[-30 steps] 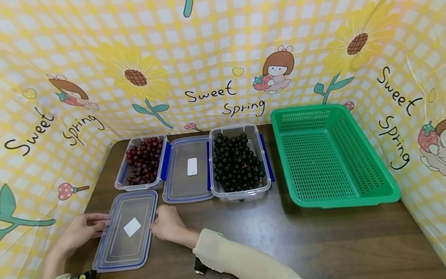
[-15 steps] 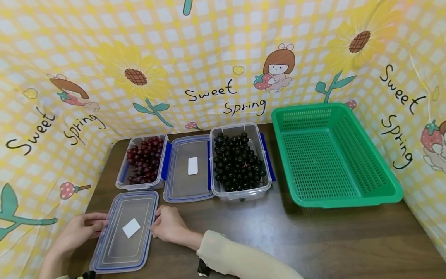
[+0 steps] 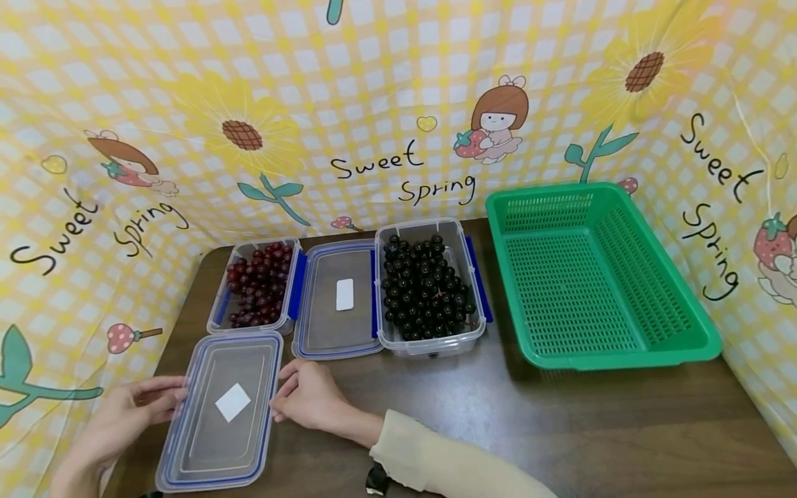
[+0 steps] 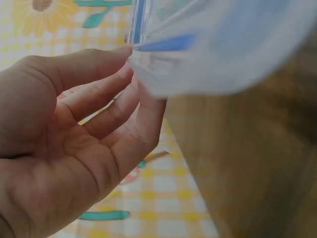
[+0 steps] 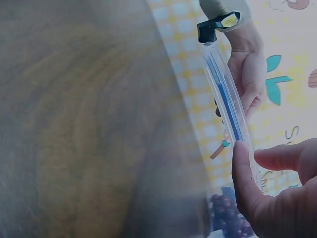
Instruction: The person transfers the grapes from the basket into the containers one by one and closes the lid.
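A clear plastic lid (image 3: 212, 443) with a blue seal and a white label is held between both hands. My left hand (image 3: 121, 422) pinches its left edge between thumb and fingers, seen close up in the left wrist view. The right hand (image 3: 314, 395) pinches the opposite edge; in the right wrist view the lid (image 5: 229, 104) shows edge-on, raised off the table. Just beyond the lid's far end stands a clear container (image 3: 219, 326) of red grapes (image 3: 260, 287), uncovered, with a blue side clip. The lid's far edge overlaps the container's near side in the head view.
A second clear lid (image 3: 317, 325) with a white label lies beside the red grapes. Right of it stands an uncovered container (image 3: 436, 348) of dark, nearly black grapes (image 3: 426, 290). A green plastic basket (image 3: 579, 290) sits at the right. Patterned cloth (image 3: 386, 83) surrounds the wooden table (image 3: 473, 429).
The held lid has risen a little, and its far edge has moved up toward the red grape container. Both hands have shifted slightly with it, keeping their grip. The containers and basket stay put.
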`<action>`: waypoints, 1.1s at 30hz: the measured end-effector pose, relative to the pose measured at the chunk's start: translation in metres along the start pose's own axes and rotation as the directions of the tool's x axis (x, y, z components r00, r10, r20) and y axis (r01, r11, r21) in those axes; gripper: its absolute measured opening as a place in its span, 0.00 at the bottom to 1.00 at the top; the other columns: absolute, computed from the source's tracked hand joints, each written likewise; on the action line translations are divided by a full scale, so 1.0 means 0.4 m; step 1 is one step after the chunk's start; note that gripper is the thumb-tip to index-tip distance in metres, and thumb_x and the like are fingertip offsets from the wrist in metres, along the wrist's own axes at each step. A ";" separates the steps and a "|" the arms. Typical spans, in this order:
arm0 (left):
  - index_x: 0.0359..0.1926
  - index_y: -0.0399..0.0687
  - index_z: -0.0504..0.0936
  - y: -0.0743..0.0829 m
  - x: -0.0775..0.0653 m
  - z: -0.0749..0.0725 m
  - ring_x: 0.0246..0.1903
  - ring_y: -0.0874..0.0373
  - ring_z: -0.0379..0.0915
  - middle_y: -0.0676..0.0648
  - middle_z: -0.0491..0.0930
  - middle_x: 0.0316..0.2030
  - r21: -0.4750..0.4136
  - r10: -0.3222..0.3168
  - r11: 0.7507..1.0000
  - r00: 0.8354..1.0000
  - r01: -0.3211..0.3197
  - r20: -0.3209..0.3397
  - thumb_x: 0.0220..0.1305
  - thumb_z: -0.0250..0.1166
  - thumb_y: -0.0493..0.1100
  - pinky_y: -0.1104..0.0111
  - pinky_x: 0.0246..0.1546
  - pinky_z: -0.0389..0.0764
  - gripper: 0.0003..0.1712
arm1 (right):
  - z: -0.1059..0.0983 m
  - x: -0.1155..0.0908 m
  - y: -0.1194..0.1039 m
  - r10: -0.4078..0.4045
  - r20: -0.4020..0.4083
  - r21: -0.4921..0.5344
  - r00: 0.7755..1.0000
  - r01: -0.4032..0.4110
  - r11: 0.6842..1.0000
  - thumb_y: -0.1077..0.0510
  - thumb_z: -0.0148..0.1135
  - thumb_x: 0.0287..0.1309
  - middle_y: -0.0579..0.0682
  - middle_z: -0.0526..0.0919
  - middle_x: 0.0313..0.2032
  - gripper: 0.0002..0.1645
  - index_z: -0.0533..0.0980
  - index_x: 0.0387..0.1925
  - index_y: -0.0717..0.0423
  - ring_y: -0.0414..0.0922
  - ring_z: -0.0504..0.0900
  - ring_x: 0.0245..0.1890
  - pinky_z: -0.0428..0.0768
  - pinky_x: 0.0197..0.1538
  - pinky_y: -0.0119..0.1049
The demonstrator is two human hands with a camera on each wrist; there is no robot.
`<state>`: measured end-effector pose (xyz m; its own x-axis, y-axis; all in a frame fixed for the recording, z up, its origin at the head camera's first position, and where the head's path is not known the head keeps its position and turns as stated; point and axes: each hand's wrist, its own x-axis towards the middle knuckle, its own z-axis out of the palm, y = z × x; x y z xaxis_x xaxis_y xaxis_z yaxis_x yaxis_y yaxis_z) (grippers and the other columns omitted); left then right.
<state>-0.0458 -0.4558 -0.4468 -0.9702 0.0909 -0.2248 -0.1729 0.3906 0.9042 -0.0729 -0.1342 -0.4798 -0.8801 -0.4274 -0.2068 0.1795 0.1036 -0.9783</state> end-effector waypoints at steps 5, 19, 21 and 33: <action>0.48 0.58 0.90 0.042 -0.001 0.002 0.40 0.73 0.86 0.67 0.89 0.42 0.089 -0.027 0.996 0.999 0.031 -0.046 0.75 0.61 0.30 0.75 0.38 0.88 0.18 | -0.019 -0.008 -0.020 -0.026 0.024 0.068 0.999 0.024 0.997 0.72 0.72 0.57 0.45 0.86 0.24 0.18 0.78 0.47 0.60 0.38 0.86 0.18 0.88 0.28 0.33; 0.51 0.60 0.91 0.125 0.101 -0.030 0.42 0.79 0.82 0.74 0.86 0.43 0.064 -0.022 0.998 0.996 0.028 -0.090 0.77 0.63 0.39 0.80 0.38 0.85 0.13 | -0.075 0.050 -0.117 -0.077 0.005 0.192 0.997 0.075 0.978 0.72 0.68 0.59 0.50 0.87 0.29 0.20 0.77 0.53 0.62 0.43 0.88 0.23 0.89 0.33 0.33; 0.50 0.61 0.91 0.140 0.129 -0.033 0.42 0.78 0.82 0.73 0.86 0.42 0.055 -0.019 0.998 0.995 0.024 -0.101 0.76 0.64 0.40 0.80 0.38 0.85 0.12 | -0.089 0.071 -0.138 -0.084 -0.009 0.214 0.996 0.084 0.973 0.73 0.69 0.59 0.52 0.87 0.29 0.21 0.77 0.54 0.63 0.46 0.89 0.24 0.89 0.32 0.33; 0.64 0.46 0.82 0.201 0.257 -0.044 0.43 0.81 0.81 0.76 0.84 0.43 0.110 -0.034 0.993 0.998 0.040 -0.059 0.80 0.58 0.41 0.82 0.41 0.83 0.18 | -0.151 0.182 -0.223 -0.021 -0.080 0.226 0.997 0.039 0.973 0.69 0.70 0.63 0.60 0.91 0.34 0.19 0.81 0.55 0.68 0.57 0.92 0.35 0.91 0.41 0.40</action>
<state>-0.1624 -0.4312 -0.3907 -0.9721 0.0235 -0.2335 -0.1920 0.4926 0.8488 -0.1795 -0.1202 -0.4066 -0.9162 -0.3560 -0.1840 0.2396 -0.1187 -0.9636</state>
